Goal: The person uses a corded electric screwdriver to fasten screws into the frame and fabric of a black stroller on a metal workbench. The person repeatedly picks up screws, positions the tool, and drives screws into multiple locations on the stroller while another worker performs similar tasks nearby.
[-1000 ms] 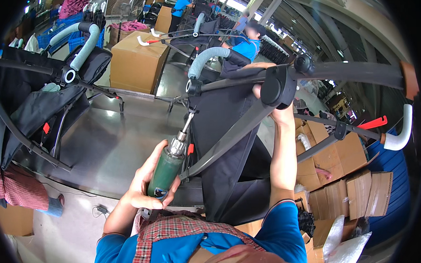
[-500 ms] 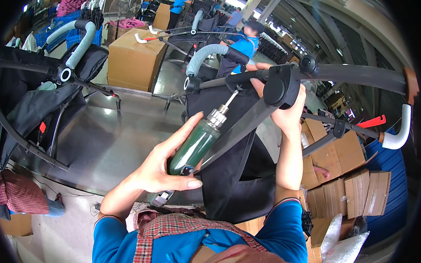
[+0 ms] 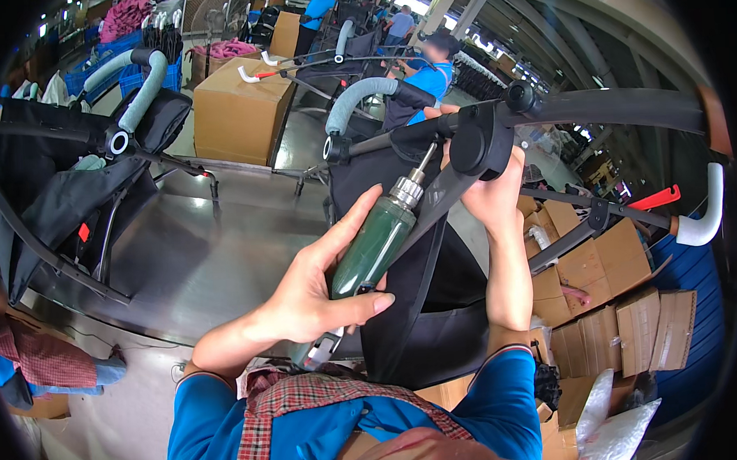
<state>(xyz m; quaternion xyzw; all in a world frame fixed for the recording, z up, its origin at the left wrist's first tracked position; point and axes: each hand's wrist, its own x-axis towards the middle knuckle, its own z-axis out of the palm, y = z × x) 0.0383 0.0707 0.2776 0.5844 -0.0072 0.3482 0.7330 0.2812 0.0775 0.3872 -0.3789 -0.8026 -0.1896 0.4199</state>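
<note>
Green screwdriver (image 3: 375, 239): slanted over the black fabric (image 3: 370, 180), bit toward the frame; contact could not be told; looked solid, fairly heavy and smooth, best held round its barrel.
Stroller frame (image 3: 443, 195): stood before the person, right of the desk's (image 3: 222, 261) bare part; seemed stiff but unwieldy, best steadied near the round hinge (image 3: 473, 147).
Black fabric: likely soft and yielding, a poor hold.
Left hand (image 3: 310, 294): wrapped the barrel, one finger stretched along it.
Right hand (image 3: 498, 191): gripped the frame behind the hinge, partly hidden, forearm upright.
</note>
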